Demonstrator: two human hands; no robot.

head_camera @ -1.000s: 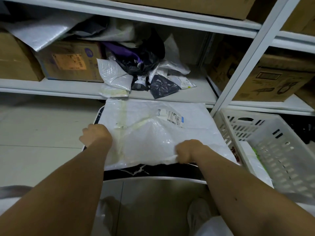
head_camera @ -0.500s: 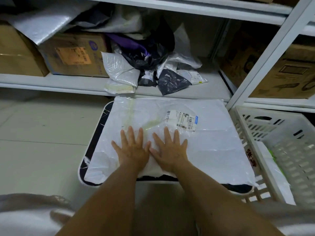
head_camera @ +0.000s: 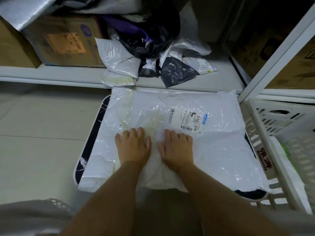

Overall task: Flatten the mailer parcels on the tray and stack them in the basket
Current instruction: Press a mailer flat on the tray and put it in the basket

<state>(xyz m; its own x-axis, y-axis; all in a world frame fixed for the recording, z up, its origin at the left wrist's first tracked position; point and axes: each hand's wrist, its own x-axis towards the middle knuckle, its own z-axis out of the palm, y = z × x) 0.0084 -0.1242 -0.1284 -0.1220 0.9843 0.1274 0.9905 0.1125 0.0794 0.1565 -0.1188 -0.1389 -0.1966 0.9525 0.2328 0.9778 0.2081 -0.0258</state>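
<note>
— So where is the parcel?

— A big white mailer parcel (head_camera: 179, 133) lies flat across the dark tray (head_camera: 88, 142), covering nearly all of it; only the tray's left rim and near right corner show. A printed label (head_camera: 187, 119) sits on its top, right of centre.

— And the hands?

— Both press down on its near middle, side by side, just apart. The left hand (head_camera: 133, 147) lies palm down with fingers straight. The right hand (head_camera: 177, 149) does the same, its fingertips just short of the label. Neither grip closes on anything; the fingers lie flat on the plastic.

— The basket?

— A white slotted basket (head_camera: 265, 150) stands right beside the tray, on its right, with something white and green inside.

— Anything behind?

— A shelf (head_camera: 68, 74) holds a heap of white and black bags (head_camera: 153, 53) and a cardboard box (head_camera: 64, 43) to the left.
</note>
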